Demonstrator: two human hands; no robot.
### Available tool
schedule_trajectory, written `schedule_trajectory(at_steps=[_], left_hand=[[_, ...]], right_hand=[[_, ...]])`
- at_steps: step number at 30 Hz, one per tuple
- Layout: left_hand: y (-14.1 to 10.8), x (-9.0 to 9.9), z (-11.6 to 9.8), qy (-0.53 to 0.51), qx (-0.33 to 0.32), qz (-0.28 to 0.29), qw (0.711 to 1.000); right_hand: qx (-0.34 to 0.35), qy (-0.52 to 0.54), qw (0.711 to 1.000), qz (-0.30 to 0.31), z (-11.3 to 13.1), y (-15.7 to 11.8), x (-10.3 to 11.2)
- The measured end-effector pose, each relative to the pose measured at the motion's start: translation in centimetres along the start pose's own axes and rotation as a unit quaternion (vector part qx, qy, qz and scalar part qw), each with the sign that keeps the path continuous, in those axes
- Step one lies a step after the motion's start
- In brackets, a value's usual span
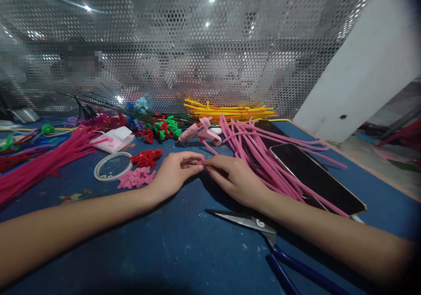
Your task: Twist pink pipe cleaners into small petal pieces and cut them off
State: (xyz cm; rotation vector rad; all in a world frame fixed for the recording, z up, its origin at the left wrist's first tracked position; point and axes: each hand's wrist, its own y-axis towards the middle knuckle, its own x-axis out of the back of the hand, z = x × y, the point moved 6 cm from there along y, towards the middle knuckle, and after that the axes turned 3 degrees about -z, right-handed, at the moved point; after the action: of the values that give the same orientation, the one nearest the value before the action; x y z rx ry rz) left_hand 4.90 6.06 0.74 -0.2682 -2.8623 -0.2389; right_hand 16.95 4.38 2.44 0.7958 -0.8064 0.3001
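Just above the blue table, a small piece of pink pipe cleaner [201, 159] shows between my fingertips. My left hand [174, 172] is closed in a pinch around it. My right hand [238, 181] is pinched too, its fingertips meeting the left ones at the same piece; they partly hide it. Beside my left wrist lie a cluster of bent pink pipe cleaner pieces [137, 178] and a red cluster [147, 158]. Long pink pipe cleaners [263, 154] spread behind my right hand. Below it, scissors [243, 220] with dark blue handles rest with their blades together.
A pink glue gun [200, 131] stands behind my hands. Left are a tape roll [96, 172], a white packet [113, 140] and magenta pipe cleaners [49, 159]. Yellow pipe cleaners [226, 109] and pipe cleaner flowers [167, 127] lie near the perforated metal panel [184, 31]. A phone [322, 176] lies right.
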Motion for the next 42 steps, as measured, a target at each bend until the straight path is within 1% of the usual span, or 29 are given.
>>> schedule_trajectory(at_steps=[4, 8, 14, 19, 22, 24, 27, 32, 36, 39, 42], left_hand=[[0.2, 0.4, 0.4, -0.042, 0.034, -0.025, 0.998], [0.0, 0.4, 0.5, -0.055, 0.026, -0.031, 0.998], [0.0, 0.3, 0.7, -0.072, 0.049, -0.025, 0.996], [0.1, 0.2, 0.5, -0.074, 0.057, -0.016, 0.995], [0.1, 0.1, 0.5, -0.059, 0.055, -0.008, 0.997], [0.1, 0.1, 0.4, -0.052, 0.054, -0.001, 0.997], [0.1, 0.0, 0.4, -0.054, 0.056, 0.006, 0.997], [0.2, -0.1, 0.1, -0.053, 0.042, 0.016, 0.998], [0.1, 0.0, -0.1, -0.069, 0.022, 0.016, 0.997], [0.0, 0.1, -0.4, -0.072, 0.004, 0.007, 0.997], [-0.1, 0.2, -0.7, -0.073, -0.021, -0.001, 0.997]], right_hand=[[0.014, 0.011, 0.999, -0.032, 0.1, 0.0, 0.4], [0.015, 0.033, 0.998, -0.05, 0.2, 0.1, 0.8], [-0.043, 0.072, 0.996, -0.028, -0.3, 0.1, 0.6], [-0.078, 0.057, 0.995, -0.018, -0.5, 0.1, 0.4], [-0.101, 0.047, 0.994, -0.024, -0.8, 0.1, 0.4], [-0.122, 0.051, 0.99, -0.039, -1.1, 0.1, 0.6], [-0.142, 0.084, 0.984, -0.062, -1.6, 0.1, 0.8], [-0.127, 0.145, 0.978, -0.074, -1.6, 0.3, 0.8], [-0.135, 0.192, 0.969, -0.081, -1.8, 0.4, 0.7], [-0.155, 0.247, 0.954, -0.065, -2.1, 0.5, 0.4], [-0.175, 0.313, 0.933, -0.013, -2.0, 0.5, -0.2]])
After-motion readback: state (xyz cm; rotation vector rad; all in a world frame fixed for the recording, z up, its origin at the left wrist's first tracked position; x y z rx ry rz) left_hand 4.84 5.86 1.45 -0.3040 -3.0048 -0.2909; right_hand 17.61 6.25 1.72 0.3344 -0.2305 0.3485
